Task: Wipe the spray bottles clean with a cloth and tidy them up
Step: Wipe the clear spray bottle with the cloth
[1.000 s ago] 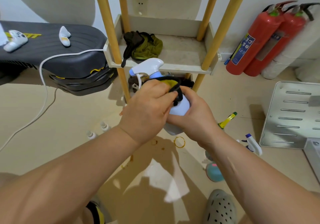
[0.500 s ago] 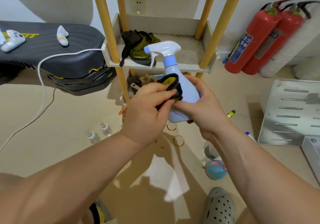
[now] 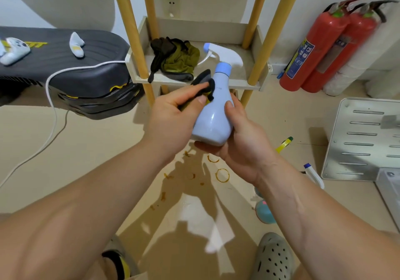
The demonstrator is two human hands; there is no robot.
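On my feed, a pale blue spray bottle (image 3: 213,121) is held in mid-air just in front of the wooden-post shelf (image 3: 239,85), its white trigger head seen against the shelf's tray. The right hand (image 3: 244,143) curls round the bottle's base, gripping it. The left hand (image 3: 173,115) pinches a dark cloth (image 3: 205,81) against the bottle's neck, thumb on top. An olive rag (image 3: 181,59) lies on the shelf tray. To the right of the shelf stand two red fire extinguishers (image 3: 313,48), and another spray bottle (image 3: 313,176) lies on the floor.

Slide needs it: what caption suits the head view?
Left hand presses a dark cloth against a pale blue plastic spray bottle gripped by the right hand.
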